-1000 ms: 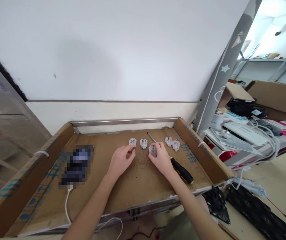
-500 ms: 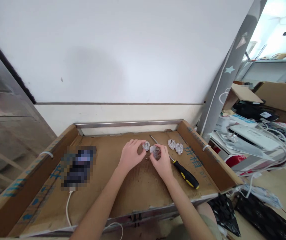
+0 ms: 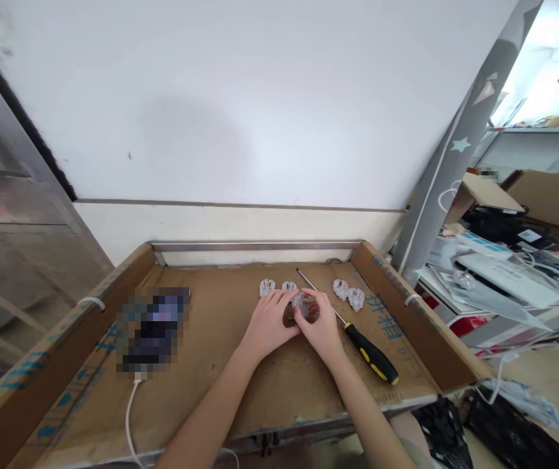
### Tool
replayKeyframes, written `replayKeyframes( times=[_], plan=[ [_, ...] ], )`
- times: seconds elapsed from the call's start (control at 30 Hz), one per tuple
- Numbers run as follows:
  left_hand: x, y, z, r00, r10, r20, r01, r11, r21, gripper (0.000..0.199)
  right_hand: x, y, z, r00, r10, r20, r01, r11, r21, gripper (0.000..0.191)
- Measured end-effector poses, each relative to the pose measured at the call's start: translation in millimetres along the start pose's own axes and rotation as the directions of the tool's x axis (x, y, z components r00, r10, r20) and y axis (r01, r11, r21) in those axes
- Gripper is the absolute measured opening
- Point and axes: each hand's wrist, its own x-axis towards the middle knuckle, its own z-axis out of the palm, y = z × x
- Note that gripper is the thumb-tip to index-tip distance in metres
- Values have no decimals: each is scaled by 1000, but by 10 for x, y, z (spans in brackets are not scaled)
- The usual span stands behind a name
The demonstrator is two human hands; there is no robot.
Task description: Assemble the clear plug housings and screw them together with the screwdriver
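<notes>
Fingers of the left hand (image 3: 270, 324) and the right hand (image 3: 322, 322) close around a clear, colourless plastic plug (image 3: 303, 303), holding it between them from both sides above the middle of the worktop. They cover much of it, so its pins and inner parts are hard to make out. Just below it, a small dark brown patch (image 3: 287, 318) is partly hidden by the hands, and what it is cannot be told. The worktop (image 3: 221, 397) is a brown cardboard-lined tray with raised cardboard sides (image 3: 409, 319) printed in blue characters. Just beside the right hand lies a black-and-yellow screwdriver (image 3: 371, 362), its handle nearest and its thin steel shaft reaching toward the far edge. Well to the left, a dark object (image 3: 152, 329), pixelated beyond recognition, trails a white cable (image 3: 128, 417) over the near edge. Farther on, two small clear plugs (image 3: 267, 287) stand left of the shaft, and two more (image 3: 348, 293) right of it, touching or nearly so. Behind them run a steel strip (image 3: 255, 246) and a white wall (image 3: 211, 98). Off to the right, a grey pillar with a star (image 3: 436, 176) rises beside piled papers, tangled white cables (image 3: 553, 306) and a cardboard box (image 3: 553, 202).
</notes>
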Motion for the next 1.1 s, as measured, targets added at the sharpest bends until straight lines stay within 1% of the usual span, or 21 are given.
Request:
replayKeyframes(
  times=[0.17,0.4,0.53,0.63,0.93,1.1],
  plan=[
    [2,-4,22,1000,-16,6,16,1000,-9,54,0,6,1,1000,16,15,-16,999,35,33],
    [2,0,36,999,-37,-11,37,999,-7,47,-7,-13,-8,999,36,14,-37,998,60,32],
    [-5,-6,34,999,-47,-15,47,999,-9,47,-6,-35,-18,999,35,15,-36,997,71,31],
    [-6,-6,27,998,-62,-11,62,998,-8,48,-5,-36,-25,998,56,5,-56,996,73,30],
    [3,-12,31,998,-65,4,65,998,2,48,9,-51,-37,997,80,14,-81,993,85,30],
    [-3,-1,10,998,-61,4,61,998,-9,49,15,-56,-56,995,102,-10,-101,991,89,30]
  ],
)
